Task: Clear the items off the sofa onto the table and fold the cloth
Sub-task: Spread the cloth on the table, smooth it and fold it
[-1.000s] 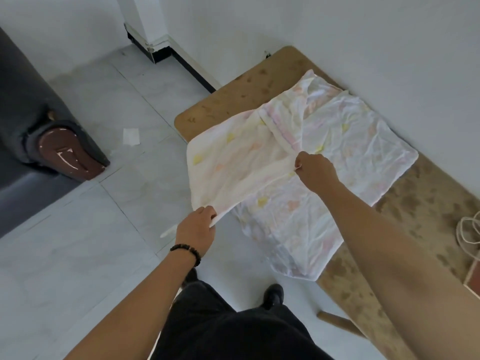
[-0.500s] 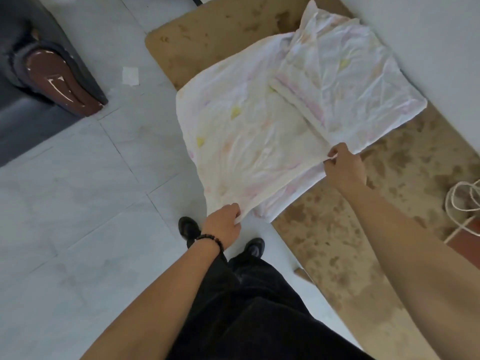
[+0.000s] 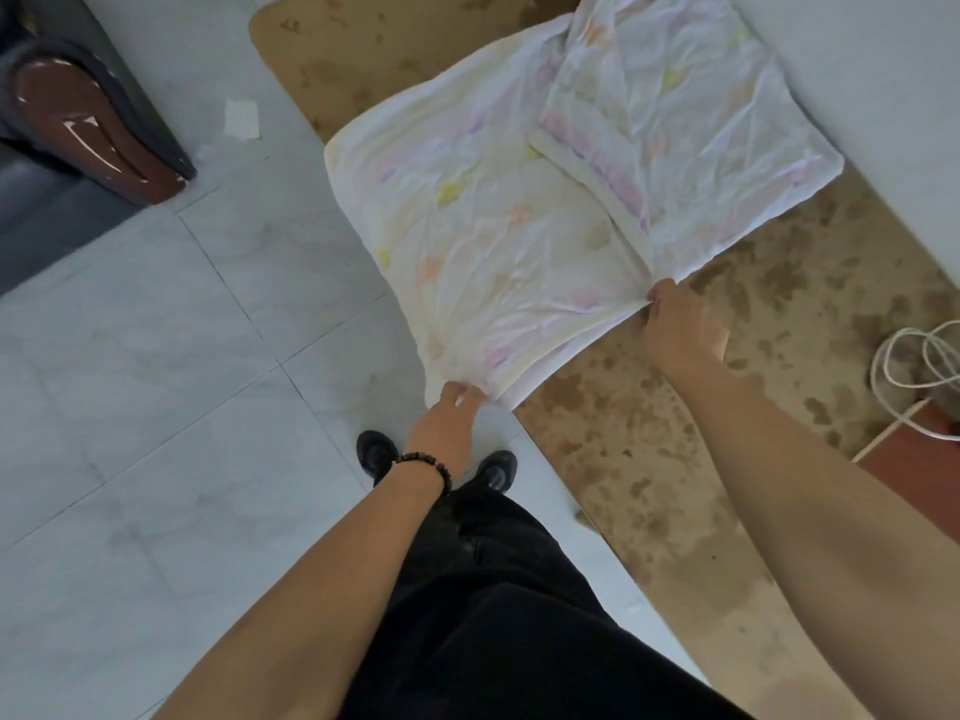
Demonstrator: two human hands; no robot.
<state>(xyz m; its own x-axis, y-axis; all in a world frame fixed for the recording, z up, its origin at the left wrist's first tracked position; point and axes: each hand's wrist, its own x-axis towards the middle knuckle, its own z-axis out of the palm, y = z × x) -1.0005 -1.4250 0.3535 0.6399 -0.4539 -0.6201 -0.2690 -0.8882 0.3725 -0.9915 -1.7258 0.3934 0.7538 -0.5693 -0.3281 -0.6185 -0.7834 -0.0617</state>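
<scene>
Cloth [image 3: 509,210] white, creased, faded pink-yellow-orange print, part-folded on stained brown table [image 3: 649,459], left side overhanging edge. Our left hand [image 3: 447,423] pinches near corner; our right hand [image 3: 680,330] grips front hem.

No writing can be read from here. The cloth [image 3: 519,226] gripped by the left hand [image 3: 447,415] and right hand [image 3: 680,330] shows only pale coloured blotches. The paper scrap [image 3: 241,119], well beyond the left hand, looks blank, though it may be too small to judge.
</scene>
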